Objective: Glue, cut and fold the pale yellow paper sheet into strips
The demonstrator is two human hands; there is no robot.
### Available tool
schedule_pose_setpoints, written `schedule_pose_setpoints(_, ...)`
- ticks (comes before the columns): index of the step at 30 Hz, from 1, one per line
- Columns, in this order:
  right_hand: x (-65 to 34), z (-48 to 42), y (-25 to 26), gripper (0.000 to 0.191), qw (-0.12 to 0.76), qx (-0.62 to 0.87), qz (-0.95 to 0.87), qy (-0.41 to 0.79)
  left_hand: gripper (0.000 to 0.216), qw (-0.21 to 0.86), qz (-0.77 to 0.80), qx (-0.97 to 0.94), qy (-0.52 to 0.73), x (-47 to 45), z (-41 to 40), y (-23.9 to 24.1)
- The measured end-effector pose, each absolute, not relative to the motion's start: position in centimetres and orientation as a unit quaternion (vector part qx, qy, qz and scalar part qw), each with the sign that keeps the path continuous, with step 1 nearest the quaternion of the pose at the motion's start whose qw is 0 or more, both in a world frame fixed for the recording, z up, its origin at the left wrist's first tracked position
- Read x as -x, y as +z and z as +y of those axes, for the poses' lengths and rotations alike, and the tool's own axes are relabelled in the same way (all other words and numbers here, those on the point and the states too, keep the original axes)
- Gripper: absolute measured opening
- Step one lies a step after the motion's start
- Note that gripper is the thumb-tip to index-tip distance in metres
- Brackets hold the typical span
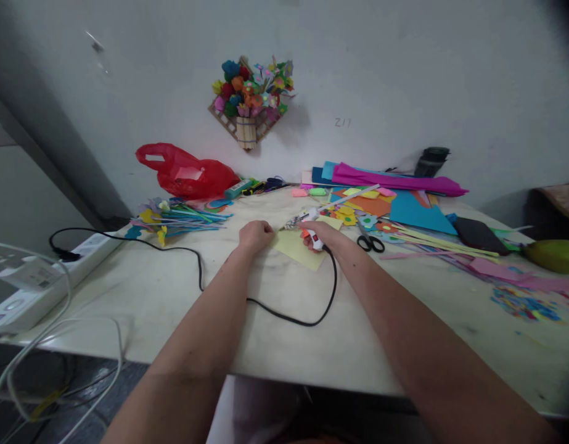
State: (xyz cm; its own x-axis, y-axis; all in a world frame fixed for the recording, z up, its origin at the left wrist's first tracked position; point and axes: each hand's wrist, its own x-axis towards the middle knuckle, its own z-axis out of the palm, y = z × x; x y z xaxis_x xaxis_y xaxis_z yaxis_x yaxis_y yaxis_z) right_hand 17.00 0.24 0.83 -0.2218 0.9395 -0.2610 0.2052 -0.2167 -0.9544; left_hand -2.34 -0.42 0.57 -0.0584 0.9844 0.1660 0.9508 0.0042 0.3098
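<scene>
My right hand (325,233) is closed around a white glue gun (316,240) with a red switch. A black cord (336,277) hangs from its handle and loops over the table. The gun's nozzle end points left, towards my left hand (255,235). That hand is closed in a pinch just left of the nozzle; whatever its fingers hold is too small to make out. Beneath both hands lies a pale yellow sheet of paper (299,250). A long whitish stick (358,196) slants up to the right behind the gun.
Scissors (370,243), paper flowers (346,214) and paper strips (450,242) lie to the right, near a dark phone (479,235). Paper-flower stems (187,220) and a red plastic bag (187,176) are at the left. A power strip (87,256) edges the table.
</scene>
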Motion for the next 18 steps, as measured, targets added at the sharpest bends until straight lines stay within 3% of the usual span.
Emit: schedule_pose_setpoints(18, -16.7, -0.3, 1.4, 0.028, 0.356, 0.567, -0.515, 0.535, 0.024, 0.104, 0.685, -0.716, 0.084, 4.8, -1.0, 2.6)
